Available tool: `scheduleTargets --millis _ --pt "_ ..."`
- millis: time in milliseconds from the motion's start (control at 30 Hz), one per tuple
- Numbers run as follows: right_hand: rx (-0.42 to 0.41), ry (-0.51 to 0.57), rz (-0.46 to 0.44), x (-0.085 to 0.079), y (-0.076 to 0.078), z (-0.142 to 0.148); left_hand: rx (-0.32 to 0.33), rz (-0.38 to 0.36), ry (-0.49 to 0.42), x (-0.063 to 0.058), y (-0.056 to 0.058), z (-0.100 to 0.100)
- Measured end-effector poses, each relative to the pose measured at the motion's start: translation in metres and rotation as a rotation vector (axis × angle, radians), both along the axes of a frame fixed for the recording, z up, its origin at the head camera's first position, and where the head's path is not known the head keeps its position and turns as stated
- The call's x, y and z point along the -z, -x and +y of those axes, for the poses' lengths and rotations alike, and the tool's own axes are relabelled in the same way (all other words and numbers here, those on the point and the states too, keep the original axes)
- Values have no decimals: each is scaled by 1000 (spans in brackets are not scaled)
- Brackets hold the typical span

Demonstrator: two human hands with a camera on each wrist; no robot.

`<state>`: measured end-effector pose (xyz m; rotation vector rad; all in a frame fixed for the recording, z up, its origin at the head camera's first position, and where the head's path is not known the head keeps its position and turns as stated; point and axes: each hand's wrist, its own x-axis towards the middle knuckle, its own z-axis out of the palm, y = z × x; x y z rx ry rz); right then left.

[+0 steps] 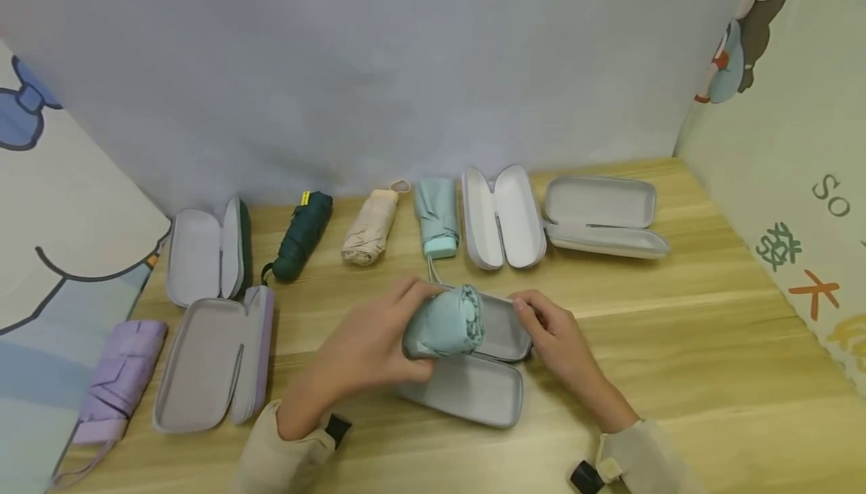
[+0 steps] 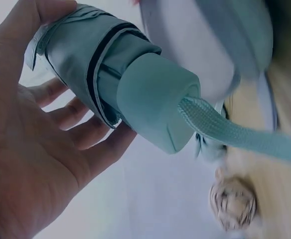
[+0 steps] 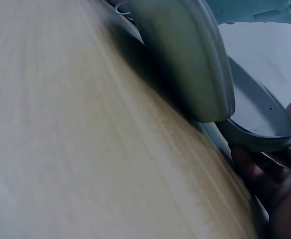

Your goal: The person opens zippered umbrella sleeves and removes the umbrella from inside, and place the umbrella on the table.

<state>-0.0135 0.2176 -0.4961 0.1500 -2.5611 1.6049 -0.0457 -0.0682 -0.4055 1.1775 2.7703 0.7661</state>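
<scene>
My left hand (image 1: pixel 368 343) grips a folded mint-green umbrella (image 1: pixel 441 325) above the table. In the left wrist view its smooth mint handle (image 2: pixel 155 99) and woven wrist strap (image 2: pixel 235 134) face the camera. Below the umbrella lies an opened grey-lined zip case (image 1: pixel 473 396), partly covered by the umbrella and left hand. My right hand (image 1: pixel 561 347) pinches the far half of this case at its right end. From the right wrist, the thumb is on the rim of one half (image 3: pixel 257 107), with fingers beneath it; the case's other half (image 3: pixel 185 59) stands nearer that camera.
Along the back stand a dark green umbrella (image 1: pixel 304 238), a beige one (image 1: pixel 372 227), another mint umbrella (image 1: pixel 437 216) and two opened cases, one white-lined (image 1: pixel 521 216), one grey-lined (image 1: pixel 602 204). Leftward are a purple umbrella (image 1: pixel 125 374) and two more opened cases, green-backed (image 1: pixel 192 257) and purple-backed (image 1: pixel 196 374).
</scene>
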Motion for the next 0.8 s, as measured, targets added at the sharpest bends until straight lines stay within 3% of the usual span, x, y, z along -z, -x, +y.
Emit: scheduleTargets --millis 100,200,333,467,667,800 --pt "0 10 -3 -1 -1 -1 -69 25 -27 -5 6 -11" --pt "6 13 -1 -2 -1 -2 -178 51 -57 -7 12 -19" --pt "9 4 -22 1 -4 -2 -359 42 -57 -2 16 -27" --pt "9 19 -29 5 -4 -2 -484 32 -19 4 22 -30" --pt "11 29 -14 -1 -2 -4 -604 -49 47 11 31 -36" --pt "9 14 -14 -2 -3 -3 -637 -132 92 17 32 -40"
